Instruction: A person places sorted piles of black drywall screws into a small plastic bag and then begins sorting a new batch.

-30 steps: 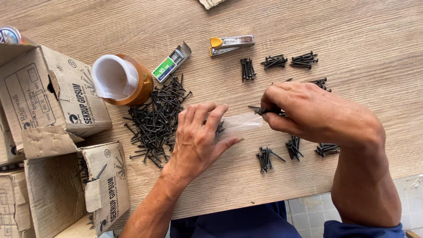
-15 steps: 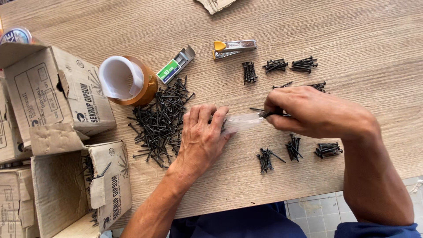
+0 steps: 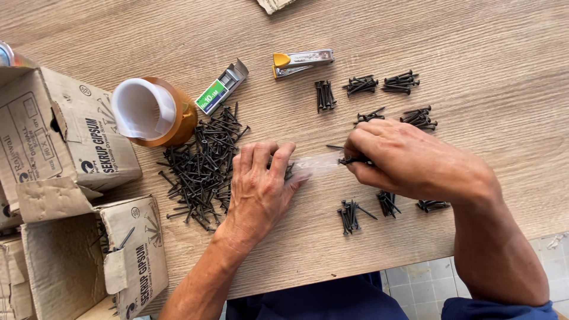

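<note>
Head view: looking straight down on a pale wood-grain tabletop; the near edge runs along the bottom of the frame.
Left hand: lies palm down near the middle of the tabletop, fingers spread flat. Fingertips press on one end of a clear strip of adhesive tape. No closed grip; the hand is flat and open.
Right hand: toward the right side of the tabletop. Thumb and forefinger pinched narrow on a small bundle of black drywall screws at the other end of the tape strip.
Tape strip: stretched between the two hands, lying low over the wood. Cannot tell whether it touches the surface along its whole length.
Loose pile of black screws: just beside the left hand, on its left, touching the little-finger side.
Brown roll of packing tape: behind the loose pile, toward the far left.
Small green-and-white staple box: just beside the roll, open at one end.
Silver stapler with orange end: near the far edge, centre.
Finished screw bundles: several small groups behind the right hand; more between the right hand and the near edge.
Torn brown cardboard boxes: stacked at the left edge, one open one at the near-left corner.
</note>
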